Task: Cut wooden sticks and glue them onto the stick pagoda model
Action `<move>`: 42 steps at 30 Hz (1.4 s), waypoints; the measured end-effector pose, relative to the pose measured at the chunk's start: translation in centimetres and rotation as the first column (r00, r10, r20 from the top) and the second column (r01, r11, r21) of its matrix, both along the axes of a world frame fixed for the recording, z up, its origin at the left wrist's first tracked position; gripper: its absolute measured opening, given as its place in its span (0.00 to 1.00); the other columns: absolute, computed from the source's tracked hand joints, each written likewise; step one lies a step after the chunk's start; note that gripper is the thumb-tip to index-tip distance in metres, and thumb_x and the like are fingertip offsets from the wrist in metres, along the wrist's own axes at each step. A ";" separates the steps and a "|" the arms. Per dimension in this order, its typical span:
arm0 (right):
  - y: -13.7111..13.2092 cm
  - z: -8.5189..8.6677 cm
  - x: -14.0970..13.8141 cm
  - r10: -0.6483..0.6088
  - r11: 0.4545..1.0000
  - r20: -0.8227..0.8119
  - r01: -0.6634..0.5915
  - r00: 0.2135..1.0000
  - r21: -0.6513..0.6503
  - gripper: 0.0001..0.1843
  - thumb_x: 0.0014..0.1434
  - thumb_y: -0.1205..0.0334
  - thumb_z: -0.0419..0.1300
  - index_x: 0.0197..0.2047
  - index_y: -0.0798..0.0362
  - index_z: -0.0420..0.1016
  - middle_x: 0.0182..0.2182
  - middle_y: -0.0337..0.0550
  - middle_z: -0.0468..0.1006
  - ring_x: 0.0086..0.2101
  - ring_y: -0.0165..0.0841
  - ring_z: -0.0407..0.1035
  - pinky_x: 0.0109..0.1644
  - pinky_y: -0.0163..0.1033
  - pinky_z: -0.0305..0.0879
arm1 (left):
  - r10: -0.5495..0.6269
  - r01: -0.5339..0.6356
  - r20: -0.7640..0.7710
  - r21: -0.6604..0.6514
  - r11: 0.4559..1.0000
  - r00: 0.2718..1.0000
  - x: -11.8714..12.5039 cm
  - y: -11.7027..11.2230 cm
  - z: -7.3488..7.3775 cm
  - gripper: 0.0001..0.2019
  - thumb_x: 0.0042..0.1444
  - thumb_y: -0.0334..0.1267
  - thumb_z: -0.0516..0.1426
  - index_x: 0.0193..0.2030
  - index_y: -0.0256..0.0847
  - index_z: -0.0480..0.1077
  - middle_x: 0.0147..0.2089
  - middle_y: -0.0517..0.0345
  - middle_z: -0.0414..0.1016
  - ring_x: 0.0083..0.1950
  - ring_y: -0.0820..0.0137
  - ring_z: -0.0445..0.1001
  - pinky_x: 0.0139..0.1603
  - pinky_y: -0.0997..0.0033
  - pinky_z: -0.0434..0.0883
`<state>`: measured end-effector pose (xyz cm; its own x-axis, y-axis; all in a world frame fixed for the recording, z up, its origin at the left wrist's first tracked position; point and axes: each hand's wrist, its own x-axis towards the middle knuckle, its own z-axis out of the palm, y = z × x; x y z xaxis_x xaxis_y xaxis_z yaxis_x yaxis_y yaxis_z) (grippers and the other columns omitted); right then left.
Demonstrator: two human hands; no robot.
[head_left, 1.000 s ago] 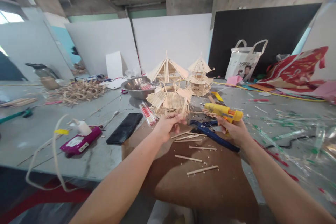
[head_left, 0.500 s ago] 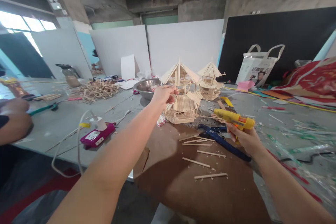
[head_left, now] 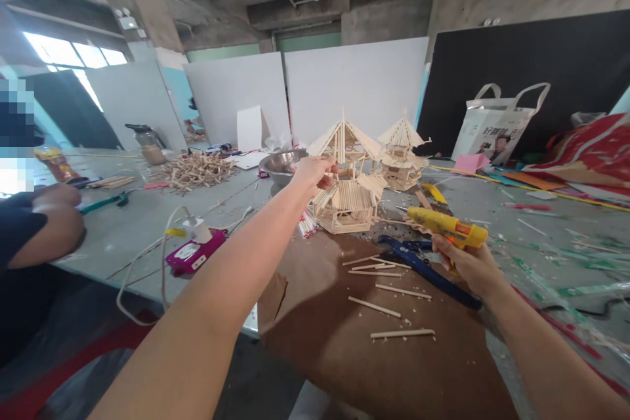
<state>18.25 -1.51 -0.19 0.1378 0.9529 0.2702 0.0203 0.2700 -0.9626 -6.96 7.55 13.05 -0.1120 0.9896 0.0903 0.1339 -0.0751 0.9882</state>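
My left hand reaches out to the left side of a pavilion model built of thin wooden sticks, just below its pointed upper roof. Its fingers are pinched together; what they grip is too small to tell. On the right, my right hand is wrapped round a yellow glue gun, whose nozzle points left towards the model. Blue-handled pliers lie just below the gun. Several loose sticks are scattered on a brown board in front of me.
A second stick pavilion stands behind, right of a metal bowl. A stick pile and a purple power strip with a looping cable lie left. A co-worker's arm rests at the far left. A white bag stands right.
My view has turned slightly left, so everything sits further right and more of the co-worker shows. My left hand stays at the model, and the glue gun remains in my right hand.
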 end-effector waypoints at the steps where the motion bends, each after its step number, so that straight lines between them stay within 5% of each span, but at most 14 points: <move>1: 0.0 0.0 0.0 -0.001 1.000 -0.001 0.001 1.000 -0.002 0.19 0.38 0.48 0.63 0.23 0.54 0.64 0.15 0.33 0.64 0.11 0.20 0.52 0.11 0.29 0.50 | -0.002 0.002 0.004 -0.003 1.000 1.000 0.0 0.1 0.0 0.08 0.49 0.36 0.54 0.24 0.34 0.63 0.23 0.58 0.71 0.10 0.83 0.58 0.11 0.79 0.53; 42: 0.0 -0.2 0.1 0.000 1.000 0.008 0.000 1.000 -0.007 0.17 0.40 0.50 0.63 0.23 0.54 0.64 0.15 0.33 0.64 0.12 0.20 0.52 0.12 0.29 0.49 | 0.005 -0.006 -0.025 -0.063 0.998 1.000 0.4 0.3 0.8 0.07 0.48 0.37 0.54 0.31 0.34 0.66 0.23 0.56 0.71 0.11 0.82 0.58 0.11 0.79 0.51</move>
<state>18.34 -1.49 -0.39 0.1356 0.9548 0.2644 0.0283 0.2631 -0.9644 -6.53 7.80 13.87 -0.1162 0.9927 0.0310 0.1584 -0.0123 0.9873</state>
